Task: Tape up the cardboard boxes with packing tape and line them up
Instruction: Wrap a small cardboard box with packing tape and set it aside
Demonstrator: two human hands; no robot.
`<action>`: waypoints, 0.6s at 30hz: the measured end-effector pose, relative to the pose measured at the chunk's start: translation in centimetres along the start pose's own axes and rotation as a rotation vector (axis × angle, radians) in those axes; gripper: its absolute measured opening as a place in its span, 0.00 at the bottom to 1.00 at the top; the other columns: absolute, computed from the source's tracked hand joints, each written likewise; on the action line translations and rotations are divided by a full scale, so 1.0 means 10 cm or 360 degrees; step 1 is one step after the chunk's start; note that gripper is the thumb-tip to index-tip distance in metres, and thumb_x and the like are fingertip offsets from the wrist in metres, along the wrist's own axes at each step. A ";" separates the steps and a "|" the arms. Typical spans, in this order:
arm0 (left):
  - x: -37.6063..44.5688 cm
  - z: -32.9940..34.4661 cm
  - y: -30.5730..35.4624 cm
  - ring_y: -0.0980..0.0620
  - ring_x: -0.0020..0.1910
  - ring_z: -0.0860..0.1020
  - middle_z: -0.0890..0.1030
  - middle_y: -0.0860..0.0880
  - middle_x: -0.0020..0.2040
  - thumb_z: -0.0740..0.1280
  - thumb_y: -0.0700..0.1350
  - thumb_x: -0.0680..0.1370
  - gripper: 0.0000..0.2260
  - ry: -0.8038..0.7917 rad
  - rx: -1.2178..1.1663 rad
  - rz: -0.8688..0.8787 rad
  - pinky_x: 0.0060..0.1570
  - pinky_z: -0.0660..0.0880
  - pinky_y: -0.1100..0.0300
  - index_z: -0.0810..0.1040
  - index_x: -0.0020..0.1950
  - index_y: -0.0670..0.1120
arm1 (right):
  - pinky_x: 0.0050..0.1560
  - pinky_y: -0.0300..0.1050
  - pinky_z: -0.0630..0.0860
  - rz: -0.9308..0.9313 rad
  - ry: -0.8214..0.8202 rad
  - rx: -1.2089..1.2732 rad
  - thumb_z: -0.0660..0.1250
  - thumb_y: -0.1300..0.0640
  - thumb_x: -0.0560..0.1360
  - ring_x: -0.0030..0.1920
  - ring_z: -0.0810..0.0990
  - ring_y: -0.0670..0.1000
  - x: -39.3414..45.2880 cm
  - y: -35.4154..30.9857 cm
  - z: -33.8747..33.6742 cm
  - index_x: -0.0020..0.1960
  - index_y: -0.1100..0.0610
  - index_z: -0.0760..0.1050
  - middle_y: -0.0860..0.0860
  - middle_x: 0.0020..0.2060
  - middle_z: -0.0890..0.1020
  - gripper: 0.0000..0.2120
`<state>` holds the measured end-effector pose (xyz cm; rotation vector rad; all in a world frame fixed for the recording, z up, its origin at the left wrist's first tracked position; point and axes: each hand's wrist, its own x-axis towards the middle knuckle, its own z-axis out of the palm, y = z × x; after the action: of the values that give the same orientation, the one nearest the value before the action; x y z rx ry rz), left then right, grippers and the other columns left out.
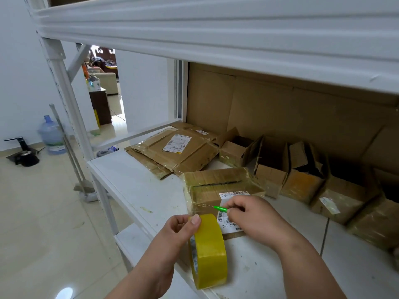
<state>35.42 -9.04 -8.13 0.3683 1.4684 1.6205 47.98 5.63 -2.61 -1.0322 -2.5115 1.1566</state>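
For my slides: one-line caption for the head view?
Left hand holds yellow tape roll; right hand pinches a green tool at the box.

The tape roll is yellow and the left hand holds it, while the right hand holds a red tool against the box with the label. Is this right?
Not quite. The tool in the right hand is green, not red, as the head view shows. The rest stands: the left hand holds the yellow tape roll, and the tool's tip is at the labelled box.
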 end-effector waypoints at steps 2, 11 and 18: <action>-0.01 0.00 -0.01 0.48 0.55 0.81 0.85 0.48 0.50 0.75 0.65 0.58 0.34 0.0007 -0.0005 0.0020 0.54 0.76 0.55 0.80 0.57 0.47 | 0.30 0.35 0.67 -0.0036 -0.0014 -0.0004 0.64 0.58 0.78 0.27 0.71 0.37 0.04 -0.07 -0.01 0.50 0.47 0.79 0.43 0.30 0.76 0.07; -0.03 0.03 0.00 0.55 0.47 0.83 0.85 0.49 0.48 0.74 0.59 0.61 0.30 0.0020 -0.0024 0.0065 0.45 0.74 0.62 0.79 0.58 0.45 | 0.38 0.43 0.74 -0.0134 -0.0069 -0.0162 0.68 0.53 0.75 0.35 0.77 0.43 0.09 -0.27 0.00 0.43 0.48 0.81 0.47 0.37 0.81 0.04; -0.04 0.04 0.01 0.52 0.51 0.81 0.85 0.47 0.49 0.77 0.63 0.62 0.31 0.0043 -0.0009 0.0013 0.44 0.74 0.60 0.78 0.57 0.45 | 0.44 0.50 0.79 -0.0135 -0.0067 -0.0257 0.68 0.52 0.74 0.42 0.81 0.49 0.16 -0.31 0.05 0.40 0.47 0.80 0.48 0.38 0.83 0.05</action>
<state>35.89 -9.09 -7.78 0.3513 1.4842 1.6416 45.04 4.99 -0.84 -0.9364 -2.6904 0.9756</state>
